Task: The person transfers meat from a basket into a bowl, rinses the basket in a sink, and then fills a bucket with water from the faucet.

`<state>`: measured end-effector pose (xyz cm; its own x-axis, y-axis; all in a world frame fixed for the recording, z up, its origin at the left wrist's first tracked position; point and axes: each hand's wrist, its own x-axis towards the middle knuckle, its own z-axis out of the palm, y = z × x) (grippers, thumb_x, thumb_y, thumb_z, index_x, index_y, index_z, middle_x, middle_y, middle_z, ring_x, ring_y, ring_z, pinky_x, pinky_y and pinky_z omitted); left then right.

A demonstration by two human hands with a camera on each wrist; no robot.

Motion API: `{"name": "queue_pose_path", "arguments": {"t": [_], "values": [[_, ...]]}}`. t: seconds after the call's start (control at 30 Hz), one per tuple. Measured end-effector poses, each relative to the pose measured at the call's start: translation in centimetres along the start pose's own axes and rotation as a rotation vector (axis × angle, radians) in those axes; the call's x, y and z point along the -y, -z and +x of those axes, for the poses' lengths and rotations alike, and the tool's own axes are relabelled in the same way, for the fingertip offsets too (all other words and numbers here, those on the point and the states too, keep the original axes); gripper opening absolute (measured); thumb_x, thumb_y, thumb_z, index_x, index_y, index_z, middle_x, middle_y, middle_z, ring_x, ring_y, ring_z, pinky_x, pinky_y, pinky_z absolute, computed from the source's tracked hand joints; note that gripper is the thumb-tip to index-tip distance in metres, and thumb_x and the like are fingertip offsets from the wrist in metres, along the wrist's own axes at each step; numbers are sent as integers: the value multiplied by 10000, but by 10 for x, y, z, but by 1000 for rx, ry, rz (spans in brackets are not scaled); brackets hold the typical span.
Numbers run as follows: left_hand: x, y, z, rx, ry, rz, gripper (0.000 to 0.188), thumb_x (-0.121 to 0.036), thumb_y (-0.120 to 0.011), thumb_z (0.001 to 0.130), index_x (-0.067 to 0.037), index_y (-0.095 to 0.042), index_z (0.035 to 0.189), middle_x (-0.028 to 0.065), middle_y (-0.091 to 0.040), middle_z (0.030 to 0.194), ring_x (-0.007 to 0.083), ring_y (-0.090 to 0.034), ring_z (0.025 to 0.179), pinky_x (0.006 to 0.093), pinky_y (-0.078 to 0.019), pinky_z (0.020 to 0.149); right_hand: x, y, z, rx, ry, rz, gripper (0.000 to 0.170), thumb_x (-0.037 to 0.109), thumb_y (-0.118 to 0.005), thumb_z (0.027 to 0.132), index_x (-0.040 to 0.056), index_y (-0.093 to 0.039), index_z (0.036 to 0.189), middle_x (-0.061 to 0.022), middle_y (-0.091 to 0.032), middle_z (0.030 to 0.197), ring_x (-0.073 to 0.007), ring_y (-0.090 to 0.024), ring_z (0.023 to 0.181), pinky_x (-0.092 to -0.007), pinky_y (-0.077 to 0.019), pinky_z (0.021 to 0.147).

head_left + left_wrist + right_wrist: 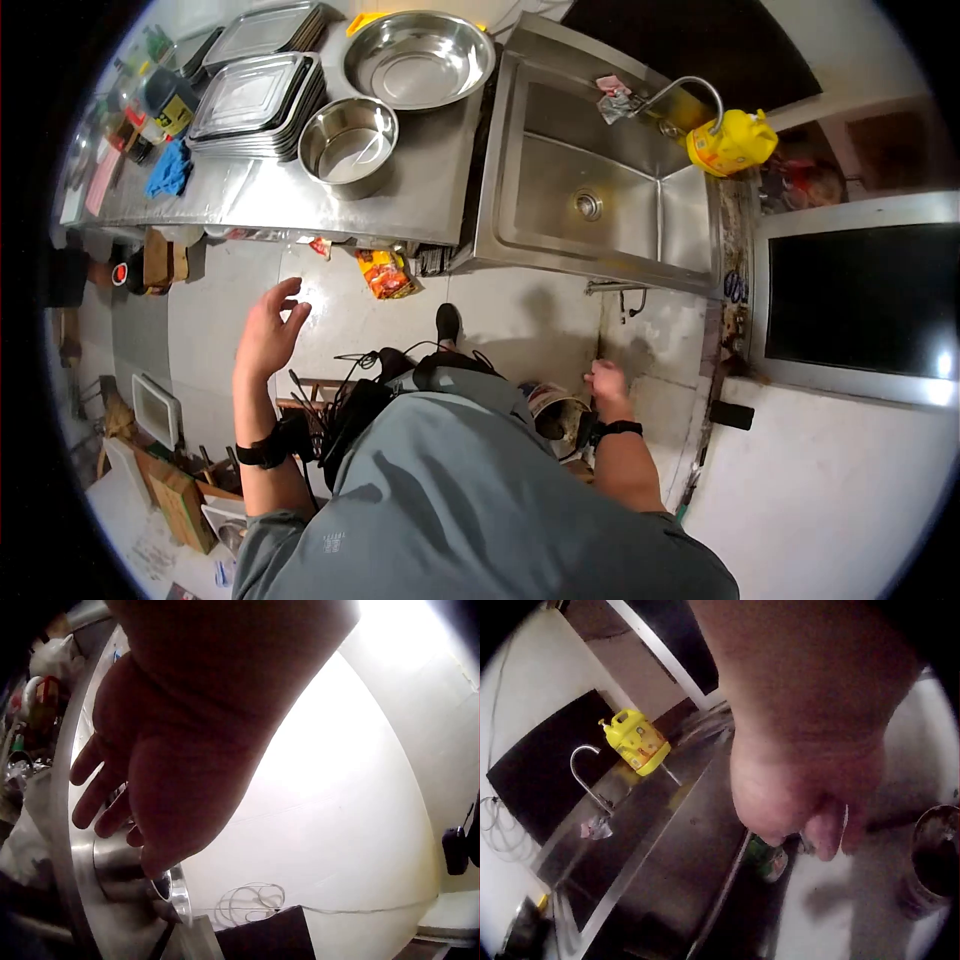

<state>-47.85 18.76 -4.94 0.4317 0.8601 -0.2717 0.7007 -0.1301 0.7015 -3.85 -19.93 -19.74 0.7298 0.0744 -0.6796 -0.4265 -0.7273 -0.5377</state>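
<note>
My left hand (268,325) hangs in front of the steel counter (240,205), its fingers relaxed and apart, with nothing in them. In the left wrist view the fingers (91,802) overlap the counter and a steel pot. My right hand (607,382) hangs low in front of the sink (600,262), fingers loosely curled and holding nothing. A bucket (556,412) stands on the floor beside it. On the counter are a deep steel pot (349,180), a wide steel basin (420,85) and stacked steel trays (255,100).
A yellow jug (733,143) stands at the sink's back right corner by the curved faucet (700,82). A blue cloth (170,168) and several bottles (165,97) are at the counter's left. An orange packet (385,274) lies under the counter edge. Black cables (330,410) hang at my waist.
</note>
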Motion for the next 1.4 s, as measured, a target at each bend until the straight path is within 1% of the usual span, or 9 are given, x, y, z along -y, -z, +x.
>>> {"name": "queue_pose_path", "arguments": {"t": [0.17,0.23,0.27,0.6,0.67,0.93,1.07,1.17,1.4], "values": [[-4,-4,5,12,-42,3,405,-186,-627,865,-6,-544,1218,186,-617,1145,290,-636,972,367,-492,846,-13,26,2,-8,22,261,160,111,-539,908,20,-544,1040,-37,-491,721,-189,-522,636,-308,-377,473],[-11,-7,10,34,-91,24,398,-187,-621,871,-16,-543,1221,181,-617,1146,290,-633,975,365,-492,847,-17,70,28,413,46,474,138,92,-544,886,54,-535,1019,-19,-471,743,-183,-507,635,-316,-401,492],[-11,-9,15,53,-93,26,398,-187,-621,871,-16,-543,1221,181,-617,1146,290,-633,975,365,-492,847,0,69,22,0,-18,400,153,92,-547,867,94,-521,1017,-8,-457,758,-180,-490,629,-335,-434,518],[-68,-60,40,182,-141,48,391,-184,-622,865,8,-555,1198,193,-613,1162,301,-630,1002,375,-499,853,160,186,23,-48,320,482,240,237,-551,900,85,-556,1085,-57,-578,1020,-224,-596,884,-395,-497,746],[-81,-72,50,196,-140,58,386,-186,-623,861,14,-562,1185,190,-618,1154,297,-631,999,375,-501,845,202,188,44,-18,383,392,489,215,-578,888,54,-429,1326,-101,-556,1153,-248,-586,965,-386,-499,801],[-154,-160,103,191,25,137,372,-192,-601,875,3,-563,1190,187,-628,1129,301,-637,992,369,-499,832,280,184,175,62,321,-445,468,284,-542,919,-2,-501,1286,-116,-579,1191,-274,-603,978,-394,-501,798],[-204,-207,125,273,157,165,392,-191,-597,882,-2,-549,1223,182,-625,1150,295,-630,1025,361,-488,870,158,199,264,-428,374,-1092,640,473,-467,924,32,-399,1383,-240,-367,1417,-417,-339,1303,-515,-269,1071],[-218,-227,136,314,213,164,402,-182,-591,890,12,-535,1238,192,-618,1163,297,-622,1047,361,-483,892,138,164,246,-376,227,-878,761,568,-359,928,37,-238,1459,-251,-129,1510,-404,-88,1407,-551,-80,1130],[-247,-230,159,287,35,103,398,-147,-606,887,34,-533,1233,223,-624,1122,268,-634,1008,354,-506,800,272,58,244,-245,498,-737,768,594,-430,892,99,-270,1457,-197,-81,1537,-385,-39,1419,-619,-14,1101]]}}
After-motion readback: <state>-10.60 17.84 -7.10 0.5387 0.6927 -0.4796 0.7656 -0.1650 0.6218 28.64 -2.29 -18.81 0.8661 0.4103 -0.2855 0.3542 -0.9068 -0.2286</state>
